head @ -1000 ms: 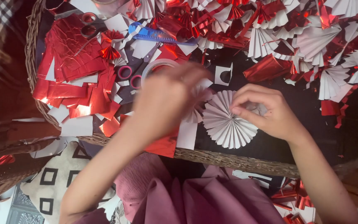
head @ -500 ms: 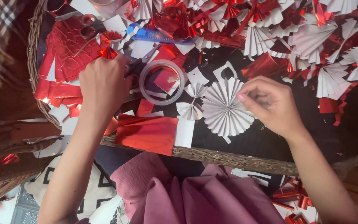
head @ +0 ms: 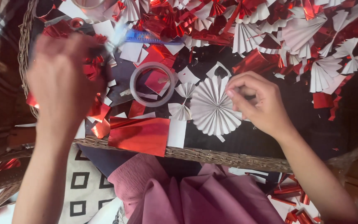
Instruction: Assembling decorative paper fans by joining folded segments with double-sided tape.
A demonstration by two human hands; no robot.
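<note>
My right hand [head: 257, 105] pinches the right edge of a white pleated paper rosette [head: 212, 108] that lies flat on the dark tray surface. My left hand [head: 63, 79] is blurred at the upper left. Its fingers are closed at the pale handle end of blue scissors [head: 150, 38], whose blades point right. A roll of clear tape [head: 152, 84] lies between my hands, with a small white paper fan [head: 183, 101] just to its right. A sheet of red foil [head: 141, 136] rests at the tray's near edge.
The wicker tray rim [head: 228, 158] runs along the front, with my pink clothing below it. Many red foil and white pleated fans [head: 295, 33] cover the far and right side. Red foil scraps [head: 98, 112] lie at the left. A patterned cushion [head: 79, 186] sits at the lower left.
My left hand has moved from the rosette out to the left and then up to the scissors. My right hand stays on the rosette's edge.
</note>
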